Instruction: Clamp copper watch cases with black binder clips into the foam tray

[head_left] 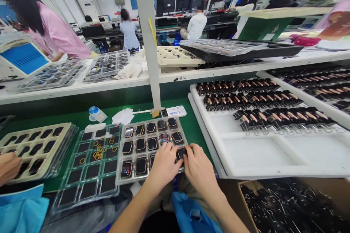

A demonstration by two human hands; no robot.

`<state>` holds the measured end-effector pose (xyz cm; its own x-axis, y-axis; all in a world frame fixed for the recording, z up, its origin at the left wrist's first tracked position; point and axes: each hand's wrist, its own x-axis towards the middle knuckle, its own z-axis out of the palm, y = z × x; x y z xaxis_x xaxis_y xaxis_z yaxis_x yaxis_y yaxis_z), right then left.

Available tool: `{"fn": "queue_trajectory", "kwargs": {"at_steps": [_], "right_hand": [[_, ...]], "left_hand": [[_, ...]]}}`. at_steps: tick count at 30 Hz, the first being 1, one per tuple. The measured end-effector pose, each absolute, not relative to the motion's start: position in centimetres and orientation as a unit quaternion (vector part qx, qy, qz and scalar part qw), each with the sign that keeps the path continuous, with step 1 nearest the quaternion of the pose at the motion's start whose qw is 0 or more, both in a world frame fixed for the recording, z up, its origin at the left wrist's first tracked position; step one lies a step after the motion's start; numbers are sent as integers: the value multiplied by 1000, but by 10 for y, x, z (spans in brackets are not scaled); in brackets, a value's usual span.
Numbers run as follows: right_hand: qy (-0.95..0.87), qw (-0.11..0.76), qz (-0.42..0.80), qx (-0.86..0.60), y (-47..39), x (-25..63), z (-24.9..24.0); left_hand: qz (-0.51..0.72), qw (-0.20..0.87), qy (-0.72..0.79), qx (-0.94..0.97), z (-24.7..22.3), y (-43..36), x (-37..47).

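A dark-screened smartwatch case (pixel 180 153) is at the right edge of a clear plastic tray (pixel 119 174), pinched between my two hands. On its left side are the curled fingers of my left hand (pixel 164 160). From the right, my right hand (pixel 197 162) grips it with bent fingers. Several more strapless watch cases fill the tray's pockets, among them a black-screened one (pixel 141 165) and one with a lit screen (pixel 126 169). My hands and wrists hide part of the tray's lower right corner.
To the left lies a green-edged tray (pixel 92 171) with yellow rings (pixel 98 151). Beyond it, a co-worker's hand (pixel 9 167) is over a cream tray (pixel 58 145). Clipped parts (pixel 287 120) line a white rack (pixel 226 145) on the right, above a box of binder clips (pixel 295 204).
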<state>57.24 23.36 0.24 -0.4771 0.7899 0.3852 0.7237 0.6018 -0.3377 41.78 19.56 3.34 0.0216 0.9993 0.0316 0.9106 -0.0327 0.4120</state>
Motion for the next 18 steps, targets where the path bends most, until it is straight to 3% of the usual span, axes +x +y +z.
{"fn": "queue_trajectory", "kwargs": {"at_steps": [6, 13, 18], "right_hand": [[-849, 291, 213, -386, 238, 580, 6], [-753, 378, 383, -380, 239, 582, 8], [-697, 407, 441, -393, 240, 563, 20]], "left_hand": [[199, 186, 664, 696, 33, 196, 414], [368, 297, 657, 587, 34, 194, 419], [457, 292, 643, 541, 40, 194, 433]]}}
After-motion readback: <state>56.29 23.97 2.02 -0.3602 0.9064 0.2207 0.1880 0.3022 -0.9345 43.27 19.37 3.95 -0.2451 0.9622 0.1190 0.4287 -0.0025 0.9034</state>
